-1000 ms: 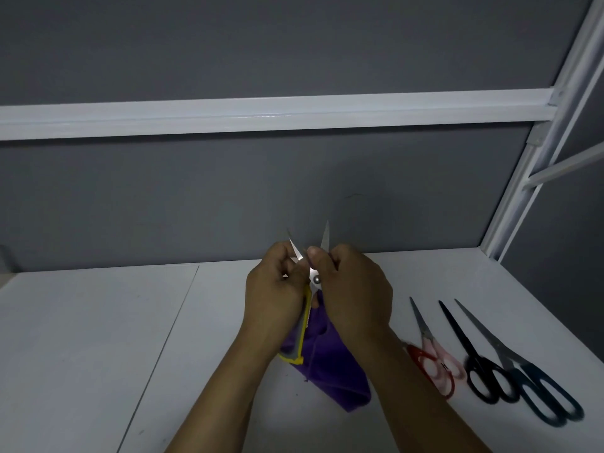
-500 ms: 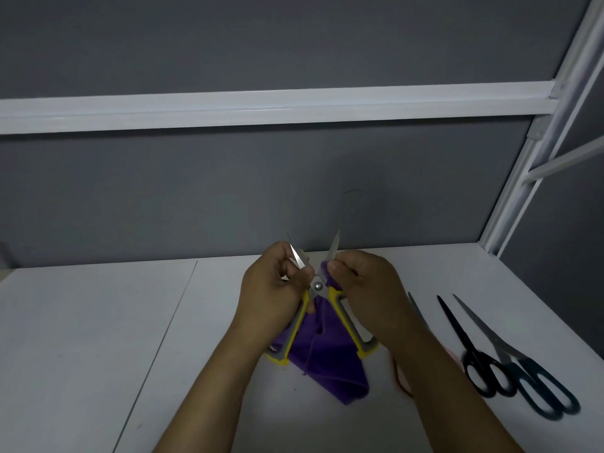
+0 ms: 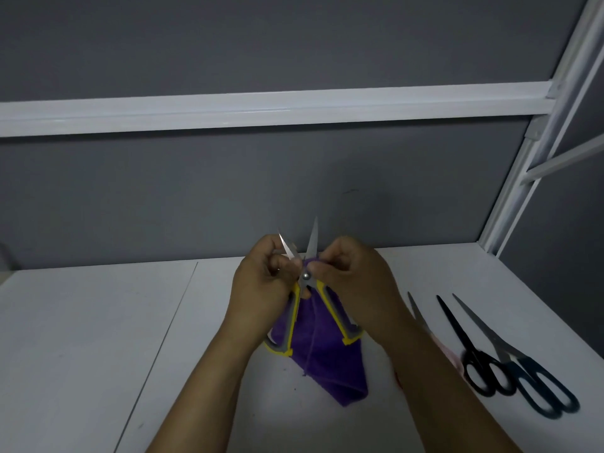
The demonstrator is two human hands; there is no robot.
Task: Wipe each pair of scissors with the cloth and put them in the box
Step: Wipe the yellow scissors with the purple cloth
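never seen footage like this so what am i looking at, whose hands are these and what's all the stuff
No machine here: a person wears a camera on the head, so the single picture looks forward and down at their own hands. The left hand grips the yellow-handled scissors, opened, tips up. The right hand pinches a purple cloth at the blades, apparently wiping. On the white table to the right lie black scissors, dark blue scissors and a third pair partly hidden by the forearm. No box is in view.
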